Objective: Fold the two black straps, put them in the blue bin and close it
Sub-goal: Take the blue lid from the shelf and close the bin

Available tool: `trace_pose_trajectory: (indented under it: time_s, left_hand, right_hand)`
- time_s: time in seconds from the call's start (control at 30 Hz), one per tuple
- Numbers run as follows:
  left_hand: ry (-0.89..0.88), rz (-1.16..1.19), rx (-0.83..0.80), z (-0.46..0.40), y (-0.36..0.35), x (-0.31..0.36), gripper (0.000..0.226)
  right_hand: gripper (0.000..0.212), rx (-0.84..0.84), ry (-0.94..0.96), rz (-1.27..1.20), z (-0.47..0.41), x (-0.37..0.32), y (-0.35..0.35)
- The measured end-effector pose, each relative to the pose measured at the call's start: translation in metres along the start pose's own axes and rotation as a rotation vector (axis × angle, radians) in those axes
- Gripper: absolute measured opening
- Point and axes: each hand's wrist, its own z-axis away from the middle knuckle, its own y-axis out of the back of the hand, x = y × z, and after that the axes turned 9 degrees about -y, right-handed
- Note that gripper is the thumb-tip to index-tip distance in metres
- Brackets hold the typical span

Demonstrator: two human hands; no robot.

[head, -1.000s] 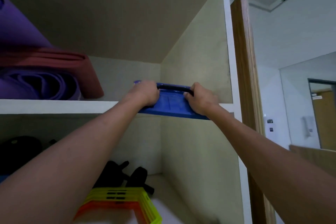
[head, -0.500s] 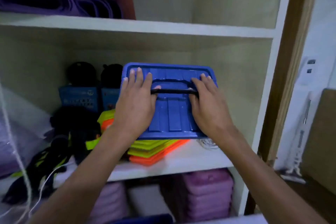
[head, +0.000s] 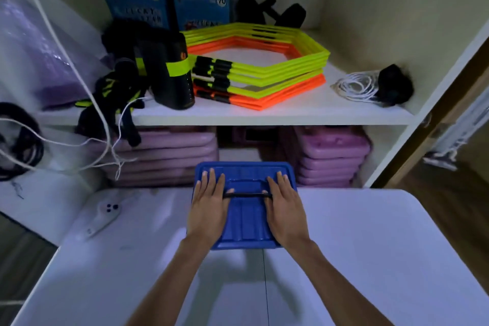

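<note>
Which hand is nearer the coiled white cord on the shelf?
Right. The right hand rests on the blue plastic bin's lid, below and left of the coiled white cord; the left hand lies farther left on the same lid.

Blue bin – lid on, black handle across top – upright at white table's far edge.
</note>
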Motion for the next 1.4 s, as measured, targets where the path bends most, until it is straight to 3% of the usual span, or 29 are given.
trace_pose_trajectory:
  time_s: [0.13, 0.3, 0.4, 0.47, 0.63, 0.83, 1.03, 1.1, 1.17, 1.23, 1.3, 1.4]
  left_hand:
    - [0.017, 0.053, -0.055, -0.005, -0.027, -0.016, 0.050]
    - [0.031, 0.065, -0.103, -0.013, -0.055, -0.031, 0.048]
    - [0.040, 0.072, -0.145, -0.020, -0.066, -0.038, 0.049]
    - [0.041, 0.082, -0.138, -0.024, -0.074, -0.043, 0.051]
    - [0.025, 0.036, -0.182, -0.029, -0.084, -0.050, 0.079]
    - [0.076, 0.010, -0.233, -0.038, -0.080, -0.048, 0.075]
    - [0.066, -0.136, -0.238, -0.043, -0.089, -0.042, 0.057]
    - [0.061, -0.119, -0.173, -0.042, -0.085, -0.053, 0.060]
    - [0.165, -0.108, -0.089, -0.036, -0.080, -0.068, 0.074]
    - [0.405, 0.039, -0.099, -0.028, -0.080, -0.082, 0.097]
    - [0.648, 0.377, -0.153, -0.023, -0.080, -0.085, 0.120]
    - [0.801, 0.821, -0.168, -0.027, -0.078, -0.085, 0.118]
  right_hand:
    - [0.051, -0.111, -0.023, 0.004, -0.007, 0.009, -0.025]
    - [0.053, -0.192, -0.064, 0.034, -0.019, 0.017, -0.056]
    - [0.062, -0.170, -0.073, 0.064, -0.025, 0.019, -0.069]
    - [0.055, -0.155, -0.083, 0.071, -0.031, 0.022, -0.073]
    - [0.062, -0.131, -0.131, 0.089, -0.038, 0.026, -0.083]
    - [0.073, -0.072, -0.114, 0.184, -0.045, 0.022, -0.091]
    - [0.062, -0.141, -0.103, 0.242, -0.047, 0.024, -0.095]
    - [0.060, -0.135, -0.107, 0.243, -0.045, 0.025, -0.095]
    - [0.061, -0.147, -0.113, 0.251, -0.045, 0.024, -0.095]
    - [0.061, -0.147, -0.115, 0.247, -0.046, 0.022, -0.094]
    - [0.061, -0.148, -0.117, 0.240, -0.045, 0.022, -0.094]
    - [0.061, -0.155, -0.118, 0.237, -0.045, 0.024, -0.095]
